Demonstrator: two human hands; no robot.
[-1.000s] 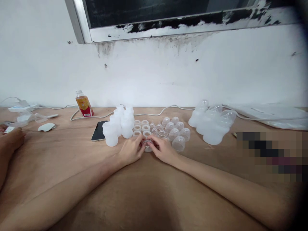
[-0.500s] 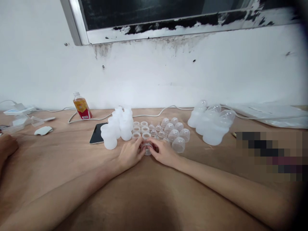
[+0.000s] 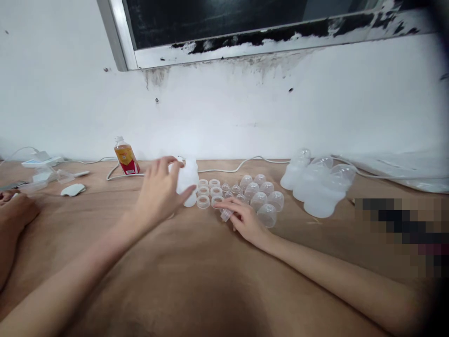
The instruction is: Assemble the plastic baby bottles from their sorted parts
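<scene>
My left hand [image 3: 159,187] is raised in front of the white translucent bottles [image 3: 189,177], thumb and fingers apart, with nothing visibly gripped. It hides the nearer bottles. My right hand [image 3: 247,220] pinches a small clear threaded collar [image 3: 227,214] tilted just above the table; whether a teat sits in it I cannot tell. Beyond that hand stand rows of pale collar rings [image 3: 203,201], then clear teats [image 3: 235,189], partly covered by the fingers. Clear domed caps [image 3: 267,215] stand in rows to their right.
Capped bottles [image 3: 319,192] stand grouped at the right, by a plastic sheet [image 3: 400,171]. A drink bottle [image 3: 126,157] and a white cable [image 3: 224,169] lie toward the wall. Another person's hand [image 3: 17,213] rests at far left near plastic pieces [image 3: 73,189].
My hands have separated. The left has let go of the clear piece and moved up and left to the white bottles; the right keeps the collar, now tilted. The view has shifted slightly.
</scene>
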